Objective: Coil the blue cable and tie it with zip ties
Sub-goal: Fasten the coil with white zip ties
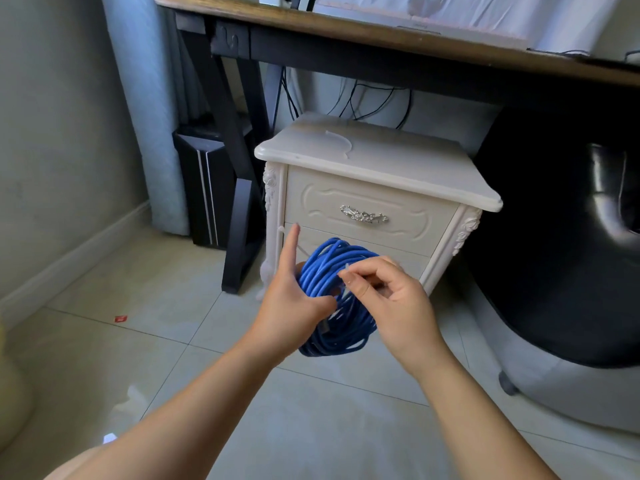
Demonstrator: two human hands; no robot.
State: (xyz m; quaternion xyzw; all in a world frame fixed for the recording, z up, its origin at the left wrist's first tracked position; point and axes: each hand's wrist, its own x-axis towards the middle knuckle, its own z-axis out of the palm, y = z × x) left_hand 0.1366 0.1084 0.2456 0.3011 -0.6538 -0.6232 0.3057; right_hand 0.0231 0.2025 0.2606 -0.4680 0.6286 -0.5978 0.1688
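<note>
I can read no words, brands or numbers here; the small red scrap (pixel 121 319) on the floor (pixel 173 306) may carry print, but it's too tiny to tell.

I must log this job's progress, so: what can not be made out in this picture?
Head view only.
- Whether the zip tie is closed round the blue cable: thin, pale, partly under the right hand.
- Most fingers of the left hand: behind the coil.
- The cable's ends: lost among the loops.
- The desk top: cut by the upper edge.
</note>
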